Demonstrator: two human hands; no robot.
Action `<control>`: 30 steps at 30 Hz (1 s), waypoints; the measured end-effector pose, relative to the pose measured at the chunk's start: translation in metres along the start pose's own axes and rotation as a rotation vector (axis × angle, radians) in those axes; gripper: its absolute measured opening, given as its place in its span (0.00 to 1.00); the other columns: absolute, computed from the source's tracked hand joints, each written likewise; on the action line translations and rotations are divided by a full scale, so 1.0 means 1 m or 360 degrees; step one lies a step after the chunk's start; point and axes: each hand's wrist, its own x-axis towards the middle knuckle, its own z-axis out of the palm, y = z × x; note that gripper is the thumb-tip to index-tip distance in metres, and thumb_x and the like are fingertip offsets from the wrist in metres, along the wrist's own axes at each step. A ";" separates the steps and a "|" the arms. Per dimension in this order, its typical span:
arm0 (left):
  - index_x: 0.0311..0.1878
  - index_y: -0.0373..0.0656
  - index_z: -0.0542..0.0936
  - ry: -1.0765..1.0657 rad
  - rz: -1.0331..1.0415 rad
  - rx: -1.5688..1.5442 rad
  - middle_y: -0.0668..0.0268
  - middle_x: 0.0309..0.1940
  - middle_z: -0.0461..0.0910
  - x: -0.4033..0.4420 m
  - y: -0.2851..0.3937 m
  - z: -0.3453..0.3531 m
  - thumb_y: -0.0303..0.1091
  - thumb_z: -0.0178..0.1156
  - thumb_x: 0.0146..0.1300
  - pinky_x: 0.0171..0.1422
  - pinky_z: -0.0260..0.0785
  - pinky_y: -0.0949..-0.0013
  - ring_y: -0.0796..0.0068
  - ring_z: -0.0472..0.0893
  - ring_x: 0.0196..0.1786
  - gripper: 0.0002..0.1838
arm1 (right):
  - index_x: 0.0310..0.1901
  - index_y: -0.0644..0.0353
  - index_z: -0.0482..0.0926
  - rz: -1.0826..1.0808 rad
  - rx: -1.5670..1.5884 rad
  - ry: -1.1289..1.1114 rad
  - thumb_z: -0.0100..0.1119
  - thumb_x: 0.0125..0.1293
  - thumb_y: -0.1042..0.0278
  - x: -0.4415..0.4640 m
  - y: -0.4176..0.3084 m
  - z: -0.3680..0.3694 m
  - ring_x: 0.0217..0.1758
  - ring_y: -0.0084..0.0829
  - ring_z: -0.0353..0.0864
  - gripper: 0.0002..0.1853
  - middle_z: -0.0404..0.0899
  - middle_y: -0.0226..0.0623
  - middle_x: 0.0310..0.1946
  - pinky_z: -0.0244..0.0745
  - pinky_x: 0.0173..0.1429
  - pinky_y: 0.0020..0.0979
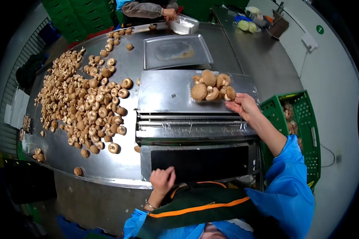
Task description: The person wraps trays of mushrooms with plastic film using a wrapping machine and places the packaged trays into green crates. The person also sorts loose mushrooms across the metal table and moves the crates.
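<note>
Several brown mushrooms (pixel 208 83) sit in a clear tray on the metal top of a wrapping machine (pixel 163 89). My right hand (pixel 243 105) is at the right edge of this group, its fingertips beside the rightmost mushroom (pixel 229 93), fingers extended and slightly apart. Near the black plate (pixel 199 162) at the machine's front, my left hand (pixel 162 179) is curled with the thumb raised, and no object shows in it. A large heap of loose mushrooms (pixel 87 105) covers the left part of the steel table (pixel 127 167).
An empty-looking metal tray (pixel 177 51) lies behind the machine. Across the table, a co-worker's hand (pixel 170 14) is at a metal container (pixel 184 25). A green crate (pixel 316 135) with mushrooms stands at the right. Green crates (pixel 83 18) are stacked at the back left.
</note>
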 end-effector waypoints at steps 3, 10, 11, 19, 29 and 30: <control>0.31 0.42 0.79 0.0177 -0.0294 -0.0290 0.65 0.17 0.71 0.029 0.022 -0.015 0.20 0.62 0.46 0.24 0.59 0.69 0.70 0.69 0.19 0.08 | 0.49 0.74 0.62 -0.0039 -0.0068 0.0038 0.45 0.63 0.77 -0.032 0.005 -0.006 0.38 0.38 0.80 0.14 0.73 0.54 0.41 0.82 0.35 0.29; 0.37 0.38 0.80 -0.0135 -0.0187 0.0863 0.58 0.33 0.73 0.150 0.021 -0.034 0.46 0.60 0.53 0.49 0.55 0.58 0.60 0.68 0.44 0.18 | 0.25 0.59 0.78 -0.0973 -0.2246 0.0654 0.57 0.56 0.53 -0.091 0.046 -0.086 0.36 0.44 0.70 0.16 0.72 0.44 0.29 0.65 0.40 0.43; 0.34 0.38 0.82 -0.0300 -0.0229 0.0948 0.57 0.35 0.74 0.152 0.017 -0.023 0.49 0.59 0.52 0.50 0.55 0.58 0.59 0.68 0.45 0.21 | 0.23 0.57 0.79 -0.1015 -0.2488 0.0727 0.56 0.55 0.49 -0.098 0.053 -0.079 0.37 0.45 0.69 0.18 0.72 0.43 0.30 0.62 0.41 0.43; 0.20 0.42 0.78 -0.0791 -0.0739 -0.0311 0.66 0.13 0.74 0.181 -0.001 -0.007 0.40 0.60 0.52 0.21 0.60 0.69 0.71 0.70 0.16 0.12 | 0.19 0.60 0.74 -0.0910 -0.1602 0.0143 0.57 0.57 0.61 -0.080 0.056 -0.071 0.19 0.33 0.68 0.14 0.69 0.33 0.17 0.63 0.24 0.34; 0.14 0.50 0.64 -0.0693 -0.0488 -0.3372 0.66 0.18 0.70 0.205 0.045 -0.075 0.44 0.40 0.65 0.42 0.61 0.62 0.67 0.71 0.29 0.22 | 0.33 0.60 0.69 -0.0138 0.1679 -0.1748 0.43 0.65 0.71 -0.133 -0.037 -0.091 0.30 0.31 0.69 0.06 0.70 0.38 0.25 0.63 0.35 0.33; 0.14 0.48 0.66 -0.0288 -0.0554 -0.3453 0.63 0.22 0.74 0.235 0.045 -0.067 0.43 0.38 0.66 0.61 0.59 0.59 0.61 0.76 0.41 0.24 | 0.35 0.62 0.71 -0.0381 0.1707 -0.1601 0.43 0.65 0.69 -0.109 -0.066 -0.076 0.37 0.35 0.72 0.07 0.72 0.38 0.28 0.65 0.43 0.34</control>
